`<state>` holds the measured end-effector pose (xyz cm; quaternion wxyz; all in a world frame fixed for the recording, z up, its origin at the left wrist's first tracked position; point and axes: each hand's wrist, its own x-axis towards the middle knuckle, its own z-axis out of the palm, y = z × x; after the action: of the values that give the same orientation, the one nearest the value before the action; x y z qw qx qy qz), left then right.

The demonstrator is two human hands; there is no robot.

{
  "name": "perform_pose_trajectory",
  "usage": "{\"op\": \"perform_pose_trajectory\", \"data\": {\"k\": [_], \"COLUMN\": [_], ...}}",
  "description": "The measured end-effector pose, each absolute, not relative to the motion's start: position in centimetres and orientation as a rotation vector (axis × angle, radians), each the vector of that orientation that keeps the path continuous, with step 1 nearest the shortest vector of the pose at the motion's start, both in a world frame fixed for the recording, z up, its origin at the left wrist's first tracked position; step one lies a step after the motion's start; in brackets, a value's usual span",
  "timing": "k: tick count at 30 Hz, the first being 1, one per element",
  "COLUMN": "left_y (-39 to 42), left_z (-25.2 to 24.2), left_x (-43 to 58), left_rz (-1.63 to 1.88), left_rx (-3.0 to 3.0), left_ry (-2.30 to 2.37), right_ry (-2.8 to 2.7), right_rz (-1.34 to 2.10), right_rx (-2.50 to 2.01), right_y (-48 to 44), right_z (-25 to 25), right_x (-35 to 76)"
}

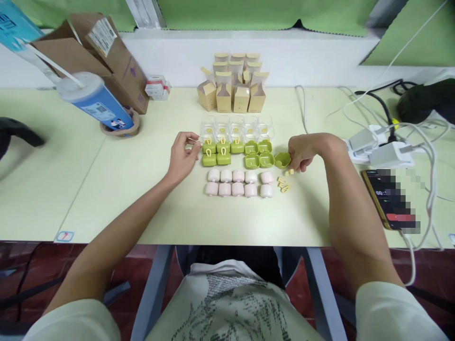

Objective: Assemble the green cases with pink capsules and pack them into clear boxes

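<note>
Presently, right hand [302, 149] is gripping rounded green plastic shell [282, 160], left hand [183, 157] half-closed beside yellow-looped green cases [223, 160] — hold unclear

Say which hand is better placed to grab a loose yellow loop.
Right, likely: the right hand is near the loose yellow loops; the left hand is at the left end of the green cases.

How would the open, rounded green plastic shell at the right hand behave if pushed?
The green shell is probably light, since it looks hollow and thin-walled. It is likely stiff, as its rim shows no sagging. Pushed left, it might nudge the nearest open green plastic case, because that sits close beside it.
</note>
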<state>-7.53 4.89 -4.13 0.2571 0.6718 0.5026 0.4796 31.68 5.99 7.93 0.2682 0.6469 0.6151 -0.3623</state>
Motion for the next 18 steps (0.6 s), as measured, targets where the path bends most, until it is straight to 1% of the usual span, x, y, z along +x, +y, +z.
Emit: {"op": "perform_pose_trajectory", "data": {"k": [8, 12, 18], "left_y": [4.9, 4.9, 5.0], "left_z": [-4.3, -4.3, -4.3], "left_x": [-7.6, -7.7, -7.6], "left_rz": [1.305, 1.299, 1.305], "left_rx": [1.827, 1.83, 1.81], "left_ry": [1.363, 1.364, 1.367], "right_ry": [1.64, 1.58, 1.645], "right_rz": [-1.059, -1.02, -0.953], "right_rx": [1.75, 1.744, 1.777], "right_y": [6.0, 5.7, 5.9], "right_z": [8.2, 7.8, 7.5], "right_x": [32.2, 31.5, 33.3]}}
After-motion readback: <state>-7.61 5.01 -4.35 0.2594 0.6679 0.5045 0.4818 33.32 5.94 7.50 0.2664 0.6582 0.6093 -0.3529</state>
